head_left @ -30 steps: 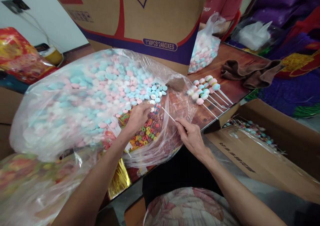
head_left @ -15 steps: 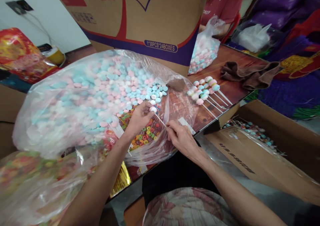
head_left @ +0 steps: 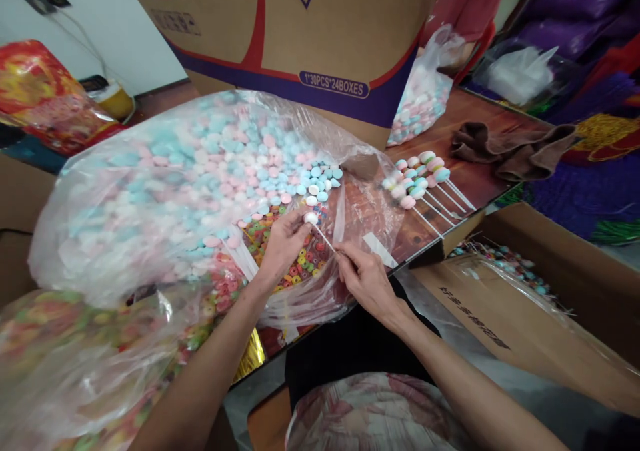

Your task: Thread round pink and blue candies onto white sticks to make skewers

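My left hand (head_left: pixel 286 239) pinches a white candy (head_left: pixel 311 218) at the tip of a thin white stick (head_left: pixel 323 236). The lower end of that stick is between the fingers of my right hand (head_left: pixel 361 272). Under and beside my left hand lie small colourful ring candies (head_left: pixel 303 268). A big clear bag (head_left: pixel 165 171) of pink, blue and white candies spreads to the left, with loose blue ones (head_left: pixel 325 174) at its mouth. Several filled candy sticks (head_left: pixel 420 178) lie in a row on the table at the right.
A large printed carton (head_left: pixel 345 38) stands behind the bag. A smaller candy bag (head_left: pixel 423 101) and a brown cloth (head_left: pixel 510 148) are on the table (head_left: pixel 480 111). An open box (head_left: pixel 480 318) with candy sticks sits lower right. A person in red is partly visible behind.
The view has shifted slightly, moving the table and bags in the picture. Both hands keep hold of the white candy and stick in nearly the same pose.
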### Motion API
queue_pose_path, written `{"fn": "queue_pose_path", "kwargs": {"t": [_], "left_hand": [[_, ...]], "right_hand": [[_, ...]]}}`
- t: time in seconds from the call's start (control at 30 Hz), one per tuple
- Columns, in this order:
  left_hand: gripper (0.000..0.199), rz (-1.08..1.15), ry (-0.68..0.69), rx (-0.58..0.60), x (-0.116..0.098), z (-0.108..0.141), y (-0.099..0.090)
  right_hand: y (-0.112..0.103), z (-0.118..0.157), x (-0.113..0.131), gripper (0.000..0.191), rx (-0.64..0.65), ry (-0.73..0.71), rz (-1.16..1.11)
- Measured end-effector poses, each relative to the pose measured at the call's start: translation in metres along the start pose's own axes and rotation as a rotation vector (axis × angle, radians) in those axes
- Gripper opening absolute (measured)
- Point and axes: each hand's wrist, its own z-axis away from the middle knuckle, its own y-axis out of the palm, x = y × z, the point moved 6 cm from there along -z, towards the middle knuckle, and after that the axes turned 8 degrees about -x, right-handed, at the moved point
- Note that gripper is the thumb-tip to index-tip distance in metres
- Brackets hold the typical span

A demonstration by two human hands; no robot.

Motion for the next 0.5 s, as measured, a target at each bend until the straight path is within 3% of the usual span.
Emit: {"fn": "queue_pose_path", "kwargs": {"t": [0.3,0.5], "left_hand": [[0.03,-0.23,0.154,-0.092,0.008,0.008,0.0],[0.029,-0.408,0.296,-0.167,-0.007,0.022,0.006]], "right_hand": [[0.005,-0.001,0.0,0.025,-0.029,0.016,-0.035],[0.011,0.002,0.0,0.024,-0.081,0.043,-0.07]]}}
